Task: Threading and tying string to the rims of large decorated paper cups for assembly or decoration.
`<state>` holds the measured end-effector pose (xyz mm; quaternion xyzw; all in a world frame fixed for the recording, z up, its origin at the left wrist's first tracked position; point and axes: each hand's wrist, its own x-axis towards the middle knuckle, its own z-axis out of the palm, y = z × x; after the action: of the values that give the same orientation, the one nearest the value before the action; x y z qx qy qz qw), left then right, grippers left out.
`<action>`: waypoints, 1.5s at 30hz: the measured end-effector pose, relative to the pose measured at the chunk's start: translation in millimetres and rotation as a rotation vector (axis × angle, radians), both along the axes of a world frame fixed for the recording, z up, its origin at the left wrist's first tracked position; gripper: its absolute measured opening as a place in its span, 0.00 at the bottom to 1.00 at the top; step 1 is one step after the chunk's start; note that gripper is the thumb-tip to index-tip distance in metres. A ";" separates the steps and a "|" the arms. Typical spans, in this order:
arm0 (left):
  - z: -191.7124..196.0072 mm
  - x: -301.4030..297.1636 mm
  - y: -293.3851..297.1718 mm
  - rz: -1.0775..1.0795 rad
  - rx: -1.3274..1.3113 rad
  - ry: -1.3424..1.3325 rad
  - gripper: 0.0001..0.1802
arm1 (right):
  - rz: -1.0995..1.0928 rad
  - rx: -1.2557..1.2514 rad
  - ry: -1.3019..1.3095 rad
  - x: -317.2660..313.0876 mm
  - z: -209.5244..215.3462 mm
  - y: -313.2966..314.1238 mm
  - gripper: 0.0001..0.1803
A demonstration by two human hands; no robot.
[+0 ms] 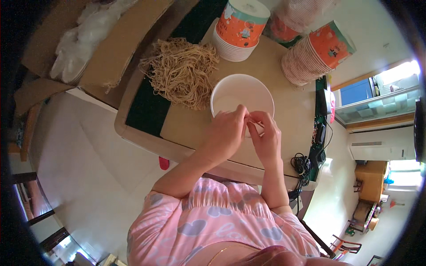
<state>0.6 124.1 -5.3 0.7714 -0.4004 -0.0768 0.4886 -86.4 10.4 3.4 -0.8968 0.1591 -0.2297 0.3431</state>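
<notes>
Your grip is a two-handed pinch: the fingertips of your left hand (227, 129) and right hand (268, 134) meet over the near rim of a white, round, open-mouthed cup (242, 86). Your fingers are curled inward. A pale sliver shows at the right fingers, but you cannot tell from this view whether either hand grasps anything.

Reference relation: the cup lies directly beyond and below the grip, mouth up, its long axis apparently upright. Both hands are about equally near it and cover part of its near side. Its visible interior shows plain white wall, with no contents discernible.

To the cup's left, just beside its rim, note the tangled heap of thin beige strands (182, 73); your left hand is nearer to it. Beyond the cup stands an orange-and-white nested cup stack (243, 29), apparently inverted. To the right stands a plastic-wrapped orange-and-white cup stack (317, 53). All rest on the pale-edged worktop (146, 142). At far left, a brown cardboard box (122, 46) holds clear plastic wrapping (95, 35).
</notes>
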 end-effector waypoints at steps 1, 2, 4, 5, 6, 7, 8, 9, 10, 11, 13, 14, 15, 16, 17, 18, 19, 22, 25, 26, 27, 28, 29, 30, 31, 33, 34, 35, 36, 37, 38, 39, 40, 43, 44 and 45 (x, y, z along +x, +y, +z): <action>-2.4 0.5 -1.1 0.006 -0.025 -0.064 0.05 | -0.037 0.066 -0.052 -1.4 -5.2 0.8 0.11; -4.2 0.9 -1.9 0.010 -0.049 -0.127 0.06 | -0.037 0.067 -0.054 -2.1 -5.4 0.1 0.11; -6.4 1.2 -2.4 0.014 -0.045 -0.128 0.05 | -0.048 0.067 -0.063 -3.4 -3.4 -2.0 0.09; -6.4 1.0 -2.5 0.017 -0.042 -0.127 0.05 | -0.049 0.068 -0.065 -4.1 -2.1 -2.3 0.09; -5.7 0.7 -2.6 0.015 -0.041 -0.129 0.05 | -0.045 0.062 -0.043 -4.9 -0.6 -2.3 0.07; -5.2 0.5 -2.9 0.013 -0.034 -0.128 0.05 | -0.040 0.055 -0.022 -5.3 0.4 -2.7 0.06; -4.9 0.5 -3.4 0.011 -0.026 -0.127 0.04 | -0.041 0.056 -0.024 -5.4 1.2 -2.5 0.06; -4.8 0.6 -3.8 0.011 -0.025 -0.129 0.04 | -0.041 0.070 -0.012 -5.3 1.8 -1.8 0.05; -4.5 0.5 -4.2 0.009 -0.028 -0.127 0.04 | -0.042 0.084 0.000 -5.5 2.3 -1.5 0.04; -4.4 0.4 -4.6 0.007 -0.031 -0.124 0.04 | -0.042 0.084 -0.002 -5.5 1.4 -2.2 0.04; -4.8 0.2 -4.7 0.009 -0.041 -0.123 0.04 | -0.022 0.039 -0.017 -4.9 -2.0 -3.7 0.05; -5.3 0.2 -4.6 0.011 -0.052 -0.120 0.04 | -0.022 0.041 -0.019 -4.6 -2.5 -4.0 0.05; -6.3 0.3 -4.6 0.010 -0.051 -0.122 0.04 | -0.010 0.019 -0.018 -4.3 -3.0 -4.1 0.05; -7.8 0.6 -4.6 0.011 -0.059 -0.123 0.04 | 0.001 -0.002 -0.017 -3.8 -3.2 -4.0 0.05; -8.4 0.9 -4.6 0.011 -0.068 -0.123 0.04 | 0.000 -0.001 -0.019 -3.4 -3.2 -4.1 0.05; -7.9 0.9 -4.4 0.010 -0.067 -0.125 0.04 | 0.011 -0.028 -0.017 -2.9 -3.2 -4.1 0.05; -7.5 0.4 -4.3 0.020 -0.072 -0.130 0.04 | 0.024 -0.055 -0.015 -2.7 -3.1 -4.2 0.05; -7.1 0.0 -3.4 0.020 -0.085 -0.134 0.05 | -0.025 0.077 -0.018 -3.6 -1.1 -2.7 0.04; 1.3 -1.0 0.3 -0.019 -0.048 -0.092 0.11 | -0.019 0.071 -0.023 -3.6 0.4 -3.7 0.04; 3.9 -1.2 1.6 -0.046 -0.003 -0.052 0.14 | -0.020 0.072 -0.023 -3.6 0.0 -4.0 0.04; 3.5 -0.7 2.2 -0.047 -0.002 -0.052 0.14 | -0.024 0.071 -0.025 -3.5 -0.7 -4.4 0.04; 3.3 -0.4 3.5 -0.072 0.011 -0.080 0.17 | -0.028 0.070 -0.027 -3.5 -1.1 -4.2 0.03; 3.0 -0.3 4.3 -0.096 0.024 -0.107 0.20 | -0.027 0.071 -0.027 -3.3 -1.6 -4.1 0.03; 1.6 -0.7 3.4 -0.096 0.025 -0.108 0.20 | -0.026 0.065 -0.035 -3.0 -2.2 -4.2 0.03; -1.4 -1.0 1.4 -0.064 0.013 -0.149 0.19 | -0.023 0.059 -0.042 -2.5 -2.7 -4.4 0.03; -7.3 0.0 -0.4 -0.032 0.001 -0.191 0.18 | -0.022 0.047 -0.032 -2.3 -3.1 -4.9 0.04; -9.7 1.1 -0.8 -0.018 -0.041 -0.180 0.15 | -0.021 0.036 -0.022 -2.4 -2.9 -5.1 0.04; -10.6 1.8 -1.0 -0.005 -0.083 -0.168 0.12 | -0.022 0.036 -0.022 -2.4 -2.3 -4.9 0.04; -9.9 2.1 -1.1 -0.005 -0.083 -0.168 0.12 | -0.017 0.038 -0.025 -2.4 -1.3 -4.4 0.04; -9.0 2.1 -1.0 0.008 -0.102 -0.160 0.10 | -0.012 0.040 -0.029 -2.6 -0.9 -4.1 0.04; -8.4 2.3 -1.1 0.022 -0.121 -0.151 0.07 | -0.013 0.040 -0.029 -2.9 -1.1 -4.2 0.04; -8.9 2.9 -1.6 0.021 -0.121 -0.151 0.07 | -0.012 0.041 -0.021 -3.3 -1.5 -4.3 0.04; -9.8 4.2 -2.4 0.042 -0.143 -0.202 0.06 | -0.011 0.043 -0.013 -3.4 -1.8 -4.3 0.04; -10.3 5.8 -3.0 0.074 -0.171 -0.238 0.05 | -0.013 0.065 -0.006 -3.4 0.5 -2.0 0.04; -10.3 6.0 -3.4 0.085 -0.177 -0.222 0.04 | -0.014 0.065 -0.007 -3.5 -0.1 -2.7 0.04; -10.1 5.7 -3.7 0.084 -0.177 -0.222 0.04 | -0.011 0.048 -0.012 -3.7 -1.2 -3.7 0.04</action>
<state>6.2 120.4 -15.3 0.7450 -0.4246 0.0654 0.5102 -90.1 6.7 2.3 -0.8860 0.1675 -0.2331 0.3642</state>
